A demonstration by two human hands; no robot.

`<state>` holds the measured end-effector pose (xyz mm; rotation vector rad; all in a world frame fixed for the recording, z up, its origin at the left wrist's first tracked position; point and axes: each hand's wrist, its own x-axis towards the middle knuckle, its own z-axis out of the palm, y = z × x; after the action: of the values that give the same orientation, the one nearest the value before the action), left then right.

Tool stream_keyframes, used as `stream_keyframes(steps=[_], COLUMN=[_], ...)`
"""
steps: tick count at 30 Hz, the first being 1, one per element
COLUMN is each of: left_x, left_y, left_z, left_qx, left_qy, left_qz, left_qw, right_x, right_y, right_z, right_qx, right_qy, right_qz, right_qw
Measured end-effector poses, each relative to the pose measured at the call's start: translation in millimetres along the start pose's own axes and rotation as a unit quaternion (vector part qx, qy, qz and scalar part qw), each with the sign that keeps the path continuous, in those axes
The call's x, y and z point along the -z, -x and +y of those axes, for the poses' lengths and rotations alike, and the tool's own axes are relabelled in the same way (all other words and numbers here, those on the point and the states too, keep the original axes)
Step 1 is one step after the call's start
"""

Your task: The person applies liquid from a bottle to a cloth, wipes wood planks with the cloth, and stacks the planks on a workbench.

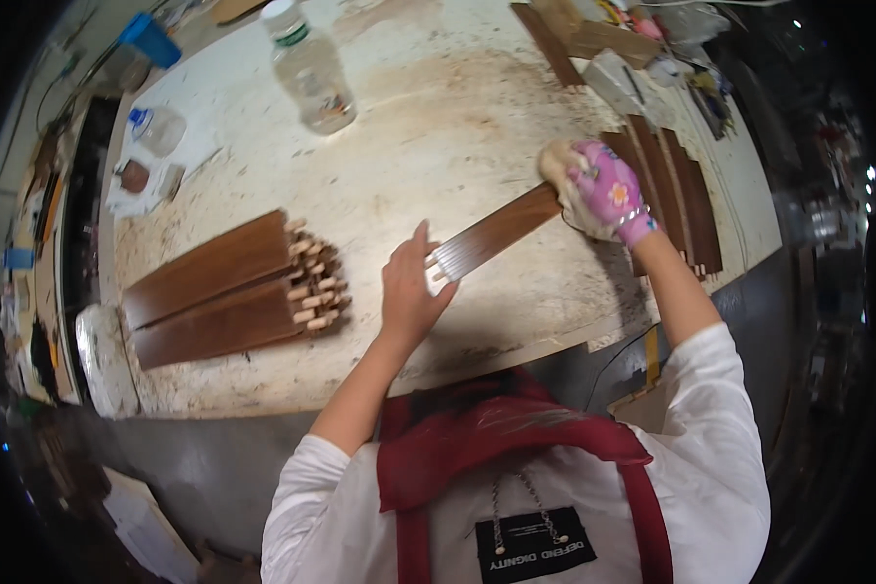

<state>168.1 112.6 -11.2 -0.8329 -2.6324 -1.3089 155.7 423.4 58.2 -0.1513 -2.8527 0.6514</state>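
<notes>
1. Stained white worktop [438, 127] lies under our grip, grey floor [234, 448] below its near side.
2. Our left hand [409, 292] pinches one end of a brown board [501, 232] by its edges — our gloved right hand [610, 190] clasps a cloth [576, 202] over the other end.
3. We'd judge it light, stiff, perhaps slick — best held by its long edges, sparing the thin pegs [437, 276].
4. Stacked boards [214, 263] lie left of the grip.

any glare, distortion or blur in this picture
Head view: whitish glare on the end of the wooden slat by the left hand; head view: near edge of the worktable bows, fisheye-style; head view: corners black, far right dim and blurred, details there hard to tell.
</notes>
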Motion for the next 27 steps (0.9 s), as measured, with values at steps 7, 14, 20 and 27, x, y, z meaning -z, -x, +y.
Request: stream_keyframes(steps=[7, 14, 20, 27], left_x=[4.5, 4.2, 6.0, 3.0], left_y=[5.7, 4.9, 3.0, -10.1], left_z=[-2.8, -5.2, -3.3, 2.0], left_qx=[-0.011, 0.035, 0.039, 0.016], left_qy=[0.018, 0.014, 0.045, 0.036], left_qz=[-0.004, -0.004, -0.053, -0.047], left_qw=[1.0, 0.999, 0.997, 0.998], right_x=[-68.4, -68.5, -33.1, -106.2], right_y=[40.7, 37.9, -12.6, 30.8], right_z=[-96.8, -158.2, -45.6, -7.9], right_qx=[0.048, 0.19, 0.073, -0.069], right_qy=[-0.192, 0.115, 0.13, -0.167], right_qz=[-0.139, -0.257, -0.131, -0.077], right_qw=[0.97, 0.941, 0.98, 0.981])
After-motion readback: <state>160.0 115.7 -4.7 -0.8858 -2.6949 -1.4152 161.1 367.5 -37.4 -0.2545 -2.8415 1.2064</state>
